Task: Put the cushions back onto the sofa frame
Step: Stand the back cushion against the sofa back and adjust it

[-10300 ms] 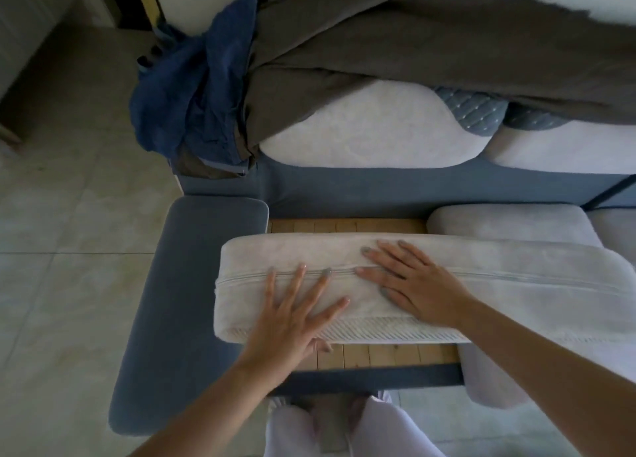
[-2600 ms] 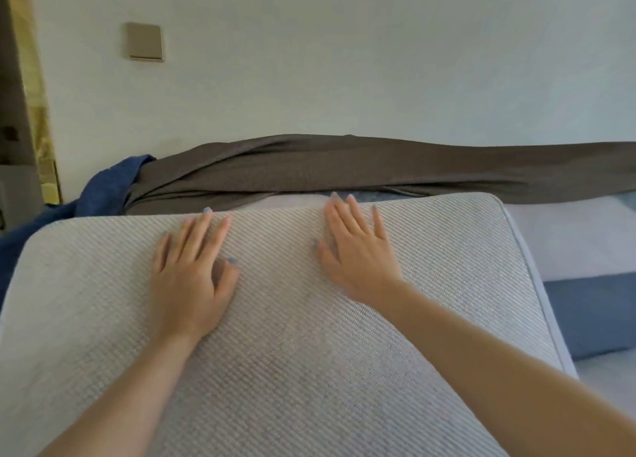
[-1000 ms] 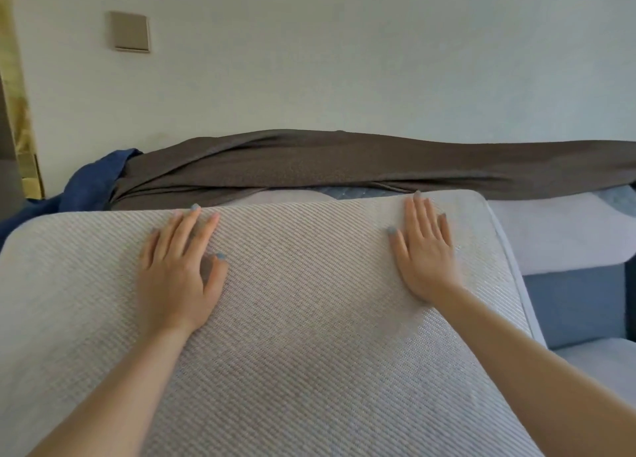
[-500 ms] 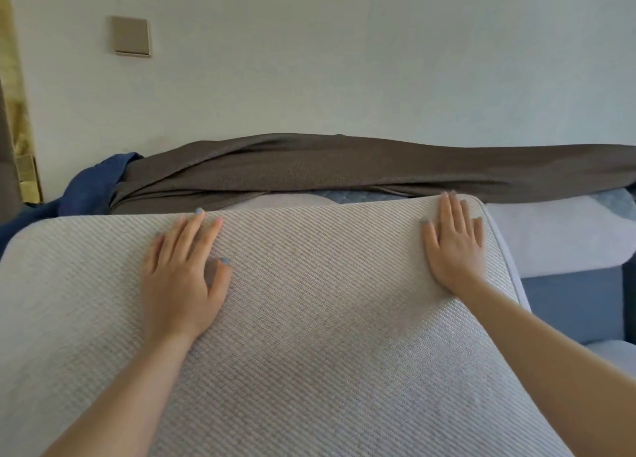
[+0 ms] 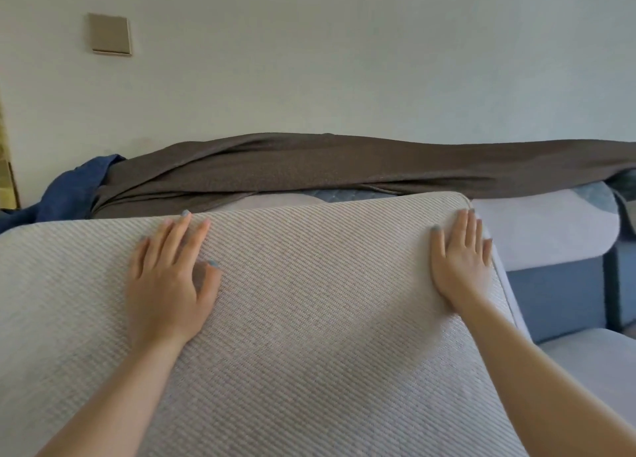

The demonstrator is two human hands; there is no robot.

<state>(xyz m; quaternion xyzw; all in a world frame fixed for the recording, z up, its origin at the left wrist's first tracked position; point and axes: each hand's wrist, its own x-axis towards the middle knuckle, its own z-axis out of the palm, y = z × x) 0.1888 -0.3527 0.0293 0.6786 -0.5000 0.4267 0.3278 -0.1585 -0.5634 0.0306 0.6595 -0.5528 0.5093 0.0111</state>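
Observation:
A large pale grey seat cushion (image 5: 309,319) with a ribbed weave fills the lower part of the head view, its far edge against the sofa back. My left hand (image 5: 168,281) lies flat on it left of centre, fingers straight. My right hand (image 5: 461,267) presses flat near the cushion's far right corner. The sofa frame under the cushion is hidden. A second light cushion (image 5: 592,363) sits on the seat to the right.
A brown cloth (image 5: 344,170) drapes along the top of the sofa back, with a blue cloth (image 5: 72,191) bunched at its left end. A pale back cushion (image 5: 537,236) and blue sofa upholstery (image 5: 557,298) show at right. A wall switch plate (image 5: 109,33) is above.
My right hand has slid to the right along the cushion's far edge, from near the centre to its right corner. My left hand has stayed in place.

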